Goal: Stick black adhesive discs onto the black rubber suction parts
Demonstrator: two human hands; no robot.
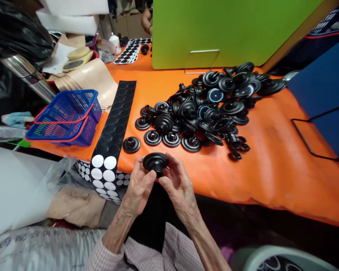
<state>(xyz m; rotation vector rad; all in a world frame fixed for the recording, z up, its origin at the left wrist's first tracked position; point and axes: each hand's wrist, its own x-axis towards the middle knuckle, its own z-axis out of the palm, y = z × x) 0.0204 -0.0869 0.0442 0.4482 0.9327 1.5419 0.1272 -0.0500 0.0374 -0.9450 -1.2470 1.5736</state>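
Observation:
Both hands hold one black round part point(155, 161) just off the table's front edge, its wide disc up and its narrow stem down. My left hand point(139, 184) grips its left side with the thumb by the stem. On the other side my right hand point(179, 184) has its fingers round the rim and its thumb near the stem. A strip of round stickers point(114, 120), black on the table and white where it hangs over the edge, lies to the left. Beyond the hands a large heap of similar black parts point(188, 109) covers the table, with a single part point(131, 144) beside the strip.
A blue basket point(70, 120) with red handles stands on the orange table point(271, 169) at the left. A green board point(226, 30) rises at the back, a blue panel point(327, 98) at the right. A person's arm point(147, 22) shows behind. A pale tub point(288, 256) sits lower right.

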